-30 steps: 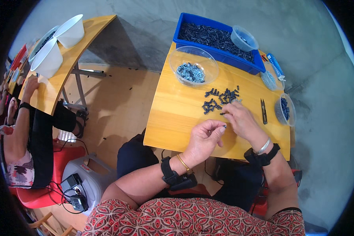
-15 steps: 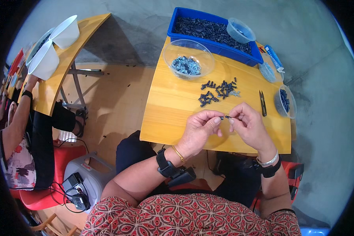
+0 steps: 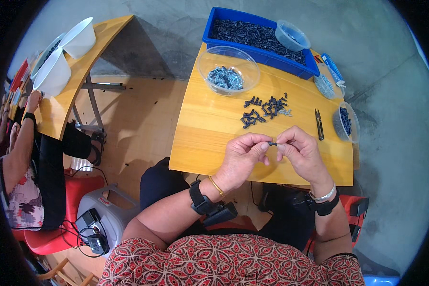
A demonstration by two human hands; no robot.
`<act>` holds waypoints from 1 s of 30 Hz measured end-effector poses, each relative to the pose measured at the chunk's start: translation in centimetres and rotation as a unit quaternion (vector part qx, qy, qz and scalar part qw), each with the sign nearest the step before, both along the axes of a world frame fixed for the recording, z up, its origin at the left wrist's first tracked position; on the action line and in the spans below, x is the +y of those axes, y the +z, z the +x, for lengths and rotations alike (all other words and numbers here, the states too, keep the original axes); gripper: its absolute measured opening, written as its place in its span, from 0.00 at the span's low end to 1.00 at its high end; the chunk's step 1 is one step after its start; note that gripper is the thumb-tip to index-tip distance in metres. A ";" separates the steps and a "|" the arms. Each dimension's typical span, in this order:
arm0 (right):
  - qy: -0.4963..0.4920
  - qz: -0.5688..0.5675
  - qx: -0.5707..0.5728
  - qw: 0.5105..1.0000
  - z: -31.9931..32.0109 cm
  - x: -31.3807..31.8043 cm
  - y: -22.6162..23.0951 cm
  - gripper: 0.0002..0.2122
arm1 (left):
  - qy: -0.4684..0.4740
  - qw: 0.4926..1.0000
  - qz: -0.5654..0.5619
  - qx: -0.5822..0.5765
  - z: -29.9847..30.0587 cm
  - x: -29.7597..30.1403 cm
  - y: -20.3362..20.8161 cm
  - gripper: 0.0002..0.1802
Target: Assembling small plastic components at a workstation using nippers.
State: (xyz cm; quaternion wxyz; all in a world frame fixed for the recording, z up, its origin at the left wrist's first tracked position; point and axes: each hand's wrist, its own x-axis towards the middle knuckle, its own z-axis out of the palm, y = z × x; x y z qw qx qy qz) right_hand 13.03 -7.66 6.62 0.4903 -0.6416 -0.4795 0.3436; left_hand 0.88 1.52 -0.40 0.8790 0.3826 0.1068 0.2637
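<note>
Blue bin (image 3: 281, 66) holds blk pcs (image 3: 243, 35), clear bowl (image 3: 249, 70) has shiny bits (image 3: 226, 78).

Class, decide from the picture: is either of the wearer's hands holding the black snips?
No, the snips lie on the table while the left hand and right hand pinch small dark parts.

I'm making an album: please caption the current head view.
Two hands pinch small dark parts over a yellow tabletop, with a scattered dark pile and blue tray beyond.
</note>
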 end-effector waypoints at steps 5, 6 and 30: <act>0.006 -0.001 0.002 1.000 -0.1 0.0 0.1 0.03 | 0.009 0.999 0.028 0.012 -0.1 0.0 0.1 0.07; 0.004 -0.007 0.018 1.000 -0.2 0.0 0.2 0.03 | 0.009 0.999 0.028 0.013 -0.1 -0.1 0.1 0.07; 0.157 0.115 -0.439 0.877 -0.3 -0.3 1.5 0.05 | -0.119 0.989 0.036 0.084 -0.7 1.2 0.7 0.06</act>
